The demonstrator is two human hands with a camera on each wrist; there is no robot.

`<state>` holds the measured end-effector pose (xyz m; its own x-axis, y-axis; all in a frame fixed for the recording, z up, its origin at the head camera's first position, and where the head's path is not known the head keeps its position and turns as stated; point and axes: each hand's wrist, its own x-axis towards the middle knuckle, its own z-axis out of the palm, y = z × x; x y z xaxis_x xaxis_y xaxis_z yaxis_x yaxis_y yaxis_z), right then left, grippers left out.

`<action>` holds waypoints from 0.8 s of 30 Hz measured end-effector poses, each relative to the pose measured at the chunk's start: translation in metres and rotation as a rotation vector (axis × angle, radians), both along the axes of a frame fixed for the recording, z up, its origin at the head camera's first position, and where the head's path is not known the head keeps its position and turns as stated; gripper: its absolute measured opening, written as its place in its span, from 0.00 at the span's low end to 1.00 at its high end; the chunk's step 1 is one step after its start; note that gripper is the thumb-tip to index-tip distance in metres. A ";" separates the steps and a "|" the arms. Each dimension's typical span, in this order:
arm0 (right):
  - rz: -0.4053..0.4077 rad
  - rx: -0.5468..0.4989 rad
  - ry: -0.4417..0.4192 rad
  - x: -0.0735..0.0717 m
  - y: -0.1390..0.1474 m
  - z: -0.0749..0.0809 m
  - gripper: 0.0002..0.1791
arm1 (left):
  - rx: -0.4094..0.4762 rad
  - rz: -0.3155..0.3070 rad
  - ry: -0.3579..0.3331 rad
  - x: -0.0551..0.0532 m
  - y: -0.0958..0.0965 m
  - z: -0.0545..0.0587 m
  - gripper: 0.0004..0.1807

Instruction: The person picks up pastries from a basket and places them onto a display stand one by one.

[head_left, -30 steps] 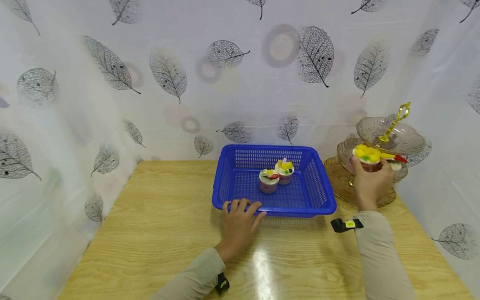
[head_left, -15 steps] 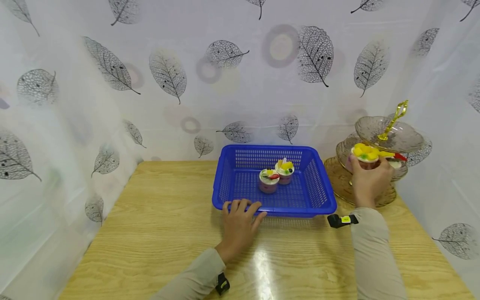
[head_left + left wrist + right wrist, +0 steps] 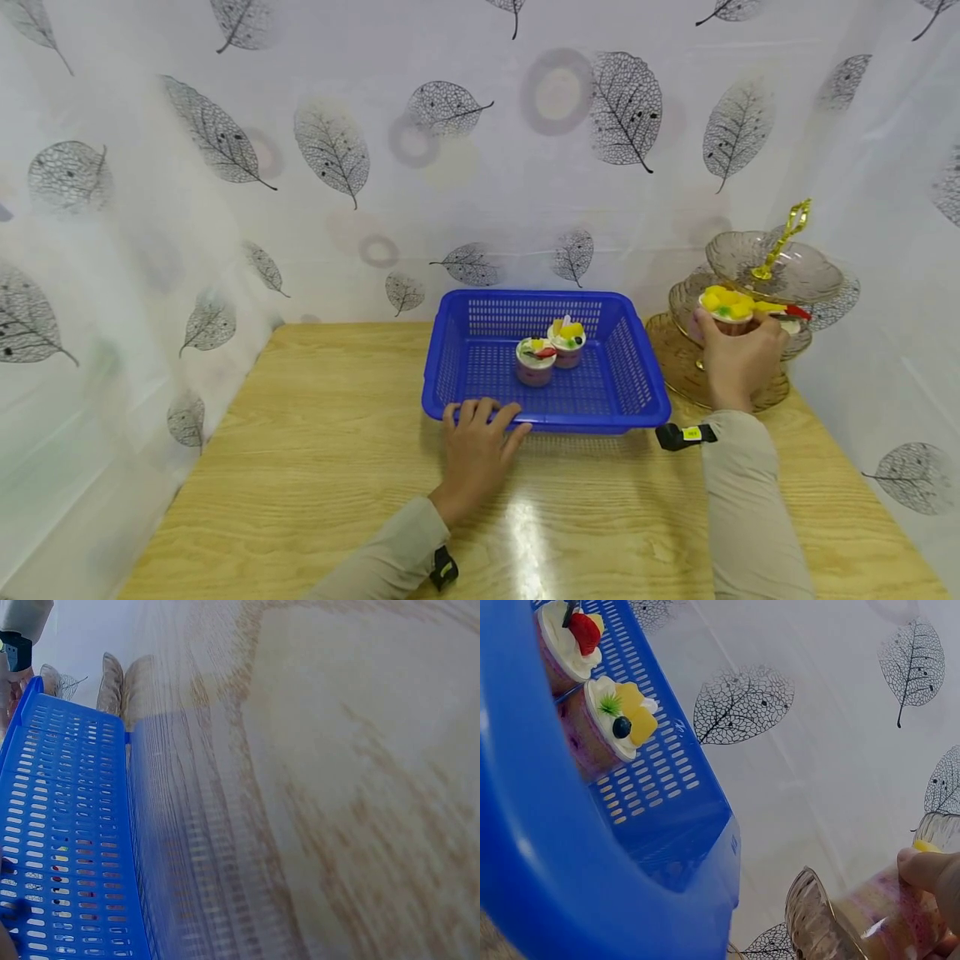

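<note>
While I'm standing here watching, both hands are busy, each with its own thing. The right hand (image 3: pixel 742 358) is gripping one dessert cup (image 3: pixel 726 308), the one heaped with yellow fruit chunks and a bit of green, thumb on one side and fingers on the other. That cup is at the middle level of a three-tier cake stand (image 3: pixel 806 282), right under the top plate; can't tell if its base touches the plate below. Just beside it, mostly blocked by the hand, there's some white cream and one red strawberry piece (image 3: pixel 798 313).

The left hand (image 3: pixel 476 454) has its fingers hooked over the near rim of one blue plastic basket (image 3: pixel 592 420), thumb on the outside. Two more dessert cups sit upright in there, touching each other: a strawberry-topped cup (image 3: pixel 535 371) in front and a blueberry-topped cup (image 3: pixel 566 346) behind it, with yellow chunks as well.

The stand has three smoky clear plates and one gold handle (image 3: pixel 798 218) on top, all on the same wood-grain counter (image 3: pixel 315 433) as the basket, just right of it. Two beige sleeves (image 3: pixel 750 500), two black wrist straps (image 3: pixel 678 437), and a leaf-print curtain (image 3: pixel 465 183) hanging behind everything.
</note>
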<state>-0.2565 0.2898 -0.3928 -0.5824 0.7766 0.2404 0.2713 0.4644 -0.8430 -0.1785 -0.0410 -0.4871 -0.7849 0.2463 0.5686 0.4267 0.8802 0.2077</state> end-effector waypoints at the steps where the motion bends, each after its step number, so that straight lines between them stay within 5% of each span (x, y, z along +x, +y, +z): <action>1: 0.001 0.000 -0.004 0.000 0.001 0.000 0.48 | -0.001 0.001 0.001 0.000 0.000 0.000 0.20; 24: -0.001 0.010 -0.073 -0.007 0.006 0.004 0.49 | -0.011 0.006 0.036 -0.001 0.000 0.000 0.21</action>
